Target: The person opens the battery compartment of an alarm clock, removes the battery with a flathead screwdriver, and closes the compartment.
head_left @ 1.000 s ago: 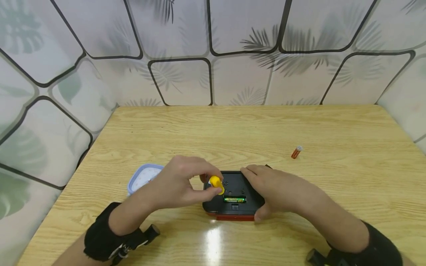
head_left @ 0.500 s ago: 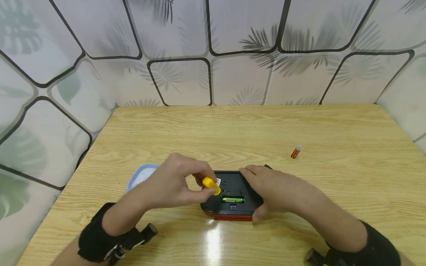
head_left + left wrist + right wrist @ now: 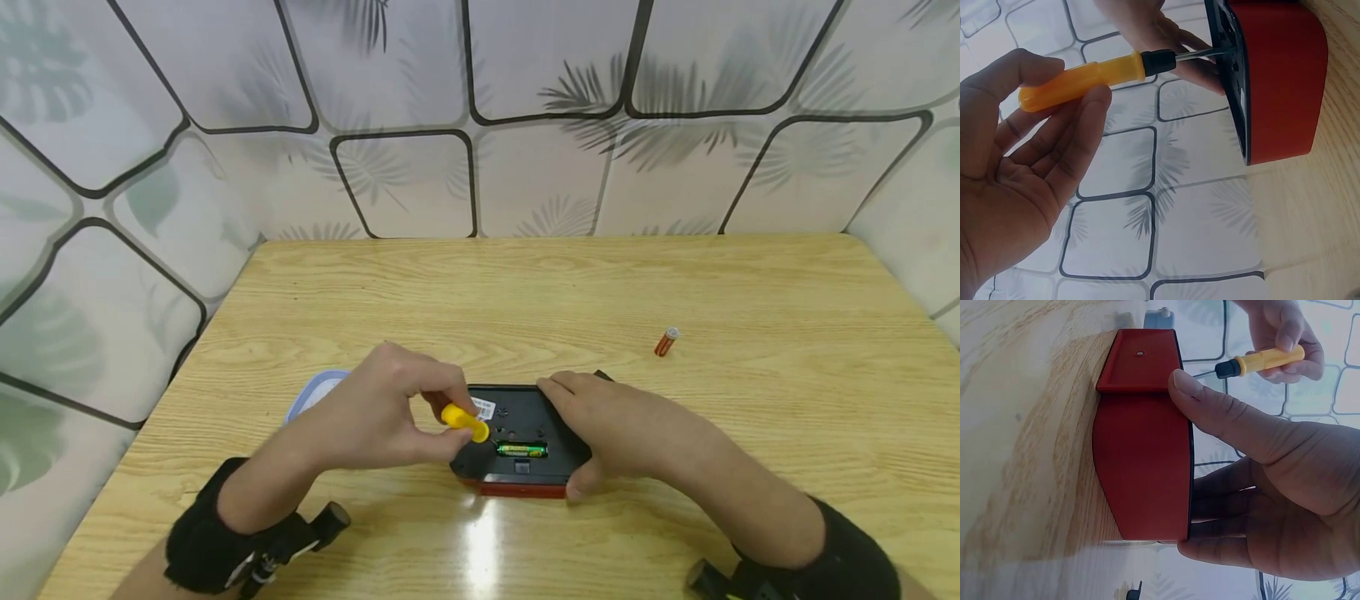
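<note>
My left hand (image 3: 382, 408) pinches the yellow handle of a screwdriver (image 3: 1091, 78) between thumb and fingertips. The screwdriver's metal shaft reaches the black back panel of a red battery-powered device (image 3: 1141, 462), its tip just left of a green battery (image 3: 522, 450) in a slot. With its black panel upward, the device lies on the table. My right hand (image 3: 622, 425) holds the device's right side, the thumb over the near edge and the fingers towards the far edge. In the head view the screwdriver's tip is too small to make out.
A blue-rimmed tray (image 3: 318, 390) sits left of the device, partly covered by my left hand. One loose orange battery (image 3: 666, 342) lies on the wooden table (image 3: 450, 308) at the back right. A patterned wall covering (image 3: 540, 183) rises behind the table.
My left hand has shifted left, and the screwdriver's handle now leans further left, showing a white label on the panel. The right hand and the device have drifted slightly left in view.
</note>
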Action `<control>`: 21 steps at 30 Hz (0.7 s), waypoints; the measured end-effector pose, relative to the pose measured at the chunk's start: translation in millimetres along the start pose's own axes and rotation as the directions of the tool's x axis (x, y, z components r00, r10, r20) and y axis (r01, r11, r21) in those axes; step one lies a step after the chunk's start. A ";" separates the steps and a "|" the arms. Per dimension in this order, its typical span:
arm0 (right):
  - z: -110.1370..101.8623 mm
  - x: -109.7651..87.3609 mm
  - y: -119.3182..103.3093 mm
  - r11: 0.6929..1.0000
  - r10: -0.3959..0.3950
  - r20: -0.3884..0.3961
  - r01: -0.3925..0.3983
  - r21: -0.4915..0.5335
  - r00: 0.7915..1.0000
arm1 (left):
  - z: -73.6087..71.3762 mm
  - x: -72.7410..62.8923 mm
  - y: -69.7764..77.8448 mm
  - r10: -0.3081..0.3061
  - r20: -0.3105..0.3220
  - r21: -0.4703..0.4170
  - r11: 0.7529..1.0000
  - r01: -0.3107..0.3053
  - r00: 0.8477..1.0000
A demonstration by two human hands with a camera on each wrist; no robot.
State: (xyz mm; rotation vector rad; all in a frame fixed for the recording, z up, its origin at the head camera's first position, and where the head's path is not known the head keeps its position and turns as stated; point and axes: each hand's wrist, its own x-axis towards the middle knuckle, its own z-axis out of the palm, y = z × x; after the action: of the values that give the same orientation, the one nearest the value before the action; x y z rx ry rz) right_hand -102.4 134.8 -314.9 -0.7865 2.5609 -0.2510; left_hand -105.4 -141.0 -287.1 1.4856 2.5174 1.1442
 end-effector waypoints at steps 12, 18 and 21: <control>-0.8 1.3 0.2 1.000 0.018 0.029 -0.018 0.011 0.999 | -6.0 -1.1 0.4 -0.018 0.052 -0.034 0.999 0.020 0.998; -0.7 1.9 -0.8 1.000 -0.005 0.020 0.006 -0.014 1.000 | -13.2 -2.6 0.8 -0.011 0.060 -0.032 0.999 0.013 0.998; -0.9 1.0 0.2 1.000 -0.002 0.015 0.003 -0.015 1.000 | -19.5 -5.3 -0.6 -0.026 0.033 -0.014 1.000 0.026 0.999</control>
State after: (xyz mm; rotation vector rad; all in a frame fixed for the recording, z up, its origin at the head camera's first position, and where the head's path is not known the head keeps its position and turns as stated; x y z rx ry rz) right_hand -103.7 134.4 -314.4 -0.7941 2.5510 -0.2265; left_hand -109.8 -156.7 -274.9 1.4518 2.4940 1.1219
